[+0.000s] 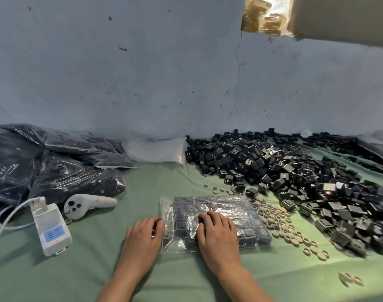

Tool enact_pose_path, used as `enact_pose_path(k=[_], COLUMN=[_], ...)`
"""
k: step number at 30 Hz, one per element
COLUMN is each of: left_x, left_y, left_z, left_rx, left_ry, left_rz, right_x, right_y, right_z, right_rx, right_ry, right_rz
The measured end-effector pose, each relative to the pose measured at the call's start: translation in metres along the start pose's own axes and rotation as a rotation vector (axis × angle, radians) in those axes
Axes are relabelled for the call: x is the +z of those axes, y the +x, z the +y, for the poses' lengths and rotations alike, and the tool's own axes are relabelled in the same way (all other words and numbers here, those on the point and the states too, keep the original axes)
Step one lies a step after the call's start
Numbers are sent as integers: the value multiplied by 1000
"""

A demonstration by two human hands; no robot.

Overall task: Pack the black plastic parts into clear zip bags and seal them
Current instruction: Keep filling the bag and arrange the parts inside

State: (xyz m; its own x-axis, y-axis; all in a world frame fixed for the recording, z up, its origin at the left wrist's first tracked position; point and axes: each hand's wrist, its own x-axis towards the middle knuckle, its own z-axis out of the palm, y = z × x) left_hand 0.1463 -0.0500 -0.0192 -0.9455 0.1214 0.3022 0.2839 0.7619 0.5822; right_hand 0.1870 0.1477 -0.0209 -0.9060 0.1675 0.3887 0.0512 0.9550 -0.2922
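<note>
A clear zip bag [229, 209] filled with rows of black plastic parts lies flat on the green cloth in front of me. My left hand [145, 237] touches the bag's left edge with its fingertips, fingers slightly bent. My right hand [216, 233] lies on top of the bag near its middle, fingers spread and pressing down. A big heap of loose black parts [295, 171] covers the cloth to the right. Packed bags of black parts [55, 166] are piled at the left. Empty clear bags [157, 150] lie by the wall.
Several beige rings [280, 223] are scattered to the right of the bag. A white power strip [52, 228] with its cable and a white handheld controller [85, 205] lie to the left. A cardboard box [343, 18] hangs into view at the upper right.
</note>
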Motion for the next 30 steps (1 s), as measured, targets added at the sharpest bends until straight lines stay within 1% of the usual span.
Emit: enact_pose_path(k=[3,7,18,20,22,24,26,28,30], left_x=[-1,-4,-8,-7,-7,-7,-10,-14,-15], left_y=[-1,0,-1,-1,0,2,3,3,3], left_z=[0,0,4,3,3,3,3,4,5], left_rx=[-44,-41,-48,-52,-62,-112,-164,-185,-182], left_ry=[-103,-242,-373,-393,-440,-561,-704,-765,-766], left_rz=[8,-26,-127,-115,-55,28,77,80,34], right_x=[1,-2,-2,-1,-2,-1,0,0,0], right_y=[-1,0,1,1,1,1,1,2,2], right_z=[1,-1,0,-1,-1,0,2,2,1], right_rx=[-6,-16,-13,-14,-9,-2,2,4,8], right_ry=[-20,-17,-33,-26,-19,-22,-27,-24,-20], right_rz=[-22,1,4,1,3,-6,-19,-15,-12])
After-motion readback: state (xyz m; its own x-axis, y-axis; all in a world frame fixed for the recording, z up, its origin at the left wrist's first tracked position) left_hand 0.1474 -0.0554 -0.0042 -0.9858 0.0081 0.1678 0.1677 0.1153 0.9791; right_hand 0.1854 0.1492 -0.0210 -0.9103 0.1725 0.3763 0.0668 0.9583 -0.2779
